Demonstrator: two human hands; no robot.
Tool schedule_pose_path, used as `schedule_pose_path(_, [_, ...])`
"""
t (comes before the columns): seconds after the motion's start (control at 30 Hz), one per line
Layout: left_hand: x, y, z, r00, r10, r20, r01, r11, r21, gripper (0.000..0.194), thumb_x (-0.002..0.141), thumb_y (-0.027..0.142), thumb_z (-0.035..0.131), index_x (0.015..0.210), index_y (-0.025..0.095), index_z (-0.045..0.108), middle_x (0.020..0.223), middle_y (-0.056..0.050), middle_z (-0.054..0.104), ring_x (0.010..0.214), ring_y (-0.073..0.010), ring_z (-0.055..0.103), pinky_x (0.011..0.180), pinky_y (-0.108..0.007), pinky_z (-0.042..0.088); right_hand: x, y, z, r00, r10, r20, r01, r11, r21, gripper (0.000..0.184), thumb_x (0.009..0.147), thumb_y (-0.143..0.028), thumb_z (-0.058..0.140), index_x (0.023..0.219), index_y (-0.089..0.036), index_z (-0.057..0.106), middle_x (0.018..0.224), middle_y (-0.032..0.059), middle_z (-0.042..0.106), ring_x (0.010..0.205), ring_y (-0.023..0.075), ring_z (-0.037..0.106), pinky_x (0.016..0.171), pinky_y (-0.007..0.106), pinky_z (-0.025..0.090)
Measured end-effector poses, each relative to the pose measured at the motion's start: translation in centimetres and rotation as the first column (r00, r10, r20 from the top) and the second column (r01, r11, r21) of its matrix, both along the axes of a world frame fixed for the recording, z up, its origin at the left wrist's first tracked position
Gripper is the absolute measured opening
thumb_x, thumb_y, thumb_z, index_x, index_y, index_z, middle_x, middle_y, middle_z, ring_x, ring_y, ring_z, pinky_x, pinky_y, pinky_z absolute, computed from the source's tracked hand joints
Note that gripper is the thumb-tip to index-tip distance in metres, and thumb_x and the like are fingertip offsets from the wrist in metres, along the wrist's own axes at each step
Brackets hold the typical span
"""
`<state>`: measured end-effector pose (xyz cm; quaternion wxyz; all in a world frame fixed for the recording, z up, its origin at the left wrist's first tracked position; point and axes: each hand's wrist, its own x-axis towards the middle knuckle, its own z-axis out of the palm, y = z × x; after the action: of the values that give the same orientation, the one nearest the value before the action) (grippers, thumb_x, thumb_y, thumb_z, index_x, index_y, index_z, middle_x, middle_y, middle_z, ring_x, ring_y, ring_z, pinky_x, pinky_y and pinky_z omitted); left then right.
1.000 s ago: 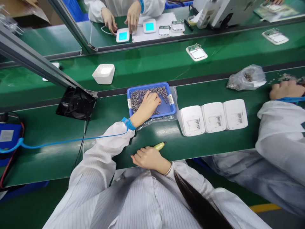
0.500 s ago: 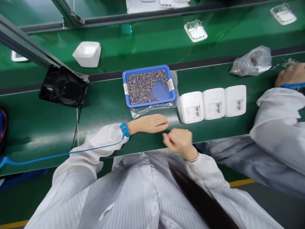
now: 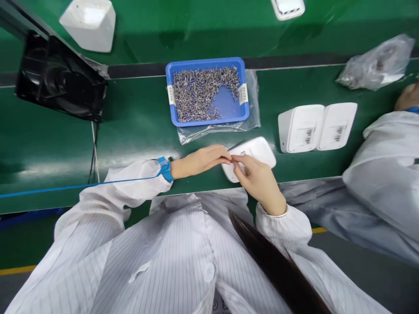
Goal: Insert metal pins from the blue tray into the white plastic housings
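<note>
My left hand (image 3: 203, 159) lies near the table's front edge with its fingers pressed together, a blue wrist strap (image 3: 164, 168) behind it. My right hand (image 3: 258, 181) pinches at the left hand's fingertips. What the fingers hold is too small to make out. Both hands meet over a white plastic device (image 3: 260, 149) lying tilted on the green table. Just beyond the hands, a blue tray (image 3: 244, 115) of several small metal screws sits on a clear plastic bag.
Two more white devices (image 3: 301, 128) (image 3: 337, 124) stand side by side to the right. A co-worker's sleeve (image 3: 382, 165) fills the right edge. A clear bag of parts (image 3: 376, 63) lies at the far right, a black fan (image 3: 59, 78) at the far left, and a white housing (image 3: 88, 24) on the belt.
My left hand left the screw tray and came to the front edge. One white device moved out of the row to in front of me. Both hands now meet over it.
</note>
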<state>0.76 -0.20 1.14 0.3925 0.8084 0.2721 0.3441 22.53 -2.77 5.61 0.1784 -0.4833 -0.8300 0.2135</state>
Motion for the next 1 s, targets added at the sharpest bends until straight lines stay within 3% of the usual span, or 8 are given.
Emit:
schedule_pose_path(0.1, [-0.5,0.2,-0.3,1.0,0.02,-0.017,-0.021,0.998,-0.058,0.032,0.106,0.039,0.04,0.105,0.018,0.063,0.099,-0.006,0.067,0.095,-0.0129,0.065,0.085,-0.026,0.053,-1.3,-0.9,0.2,1.0,-0.009,-0.002,0.009,1.0,-0.015,0.029,0.099,-0.029,0.053,0.12,-0.016,0.066,0.102,0.0071,0.077,0.078,0.0146,0.07,0.066,0.025,0.053])
schedule_pose_path(0.23, [-0.9,0.3,0.0,0.999,-0.016,-0.045,0.011,0.994,-0.112,0.04,0.105,0.048,0.036,0.106,0.018,0.063,0.1,-0.006,0.068,0.096,-0.0132,0.066,0.085,-0.026,0.052,-1.2,-1.2,-0.4,0.994,-0.098,0.048,0.09,0.986,0.138,0.027,0.099,-0.032,0.055,0.118,-0.019,0.069,0.091,0.0038,0.077,0.071,0.0118,0.069,0.06,0.022,0.047])
schedule_pose_path(0.47, [-1.0,0.3,0.3,0.996,-0.087,-0.028,0.082,0.985,-0.15,0.044,0.106,0.049,0.033,0.107,0.018,0.064,0.103,-0.007,0.069,0.098,-0.0132,0.066,0.087,-0.025,0.051,-0.2,-1.0,-0.3,0.988,0.057,0.145,-0.101,0.942,0.319,0.017,0.097,-0.025,0.059,0.11,-0.019,0.067,0.083,-0.0006,0.075,0.06,0.0068,0.061,0.055,0.022,0.037])
schedule_pose_path(0.6, [-0.8,0.4,0.1,0.999,-0.017,-0.047,0.014,0.998,-0.064,0.04,0.105,0.049,0.039,0.119,0.019,0.062,0.108,-0.007,0.069,0.102,-0.0153,0.065,0.095,-0.03,0.051,-0.3,-0.9,0.0,0.984,-0.011,0.178,-0.042,0.957,0.288,0.016,0.097,-0.03,0.058,0.099,-0.019,0.069,0.073,-0.0018,0.071,0.053,0.0063,0.056,0.052,0.023,0.033])
schedule_pose_path(0.7, [-0.4,0.7,0.1,0.991,0.022,-0.135,-0.025,0.999,-0.023,0.05,0.097,0.055,0.055,0.136,0.024,0.053,0.13,-0.009,0.064,0.126,-0.0228,0.057,0.112,-0.042,0.042,-0.7,-0.8,0.3,0.971,-0.023,0.24,-0.037,0.969,0.243,0.021,0.098,-0.034,0.055,0.096,-0.019,0.069,0.073,-0.0011,0.071,0.054,0.0084,0.056,0.052,0.026,0.026])
schedule_pose_path(0.83, [0.0,1.0,0.1,0.959,-0.05,-0.28,0.032,0.997,-0.069,0.074,0.09,0.057,0.066,0.15,0.021,0.042,0.153,-0.012,0.048,0.149,-0.033,0.035,0.125,-0.053,0.024,-1.3,-0.6,0.5,0.945,-0.017,0.327,-0.059,0.974,0.22,0.025,0.099,-0.036,0.054,0.092,-0.019,0.071,0.073,-0.0003,0.072,0.056,0.0101,0.058,0.052,0.027,0.022])
schedule_pose_path(1.0, [0.2,0.9,0.1,0.925,-0.092,-0.368,0.079,0.996,-0.05,0.082,0.091,0.055,0.063,0.157,0.019,0.03,0.16,-0.011,0.039,0.153,-0.0309,0.028,0.129,-0.051,0.013,-1.8,-0.2,0.8,0.908,-0.068,0.413,0.007,0.989,0.147,0.026,0.098,-0.037,0.053,0.087,-0.018,0.068,0.074,-0.0001,0.072,0.056,0.0107,0.059,0.052,0.028,0.021])
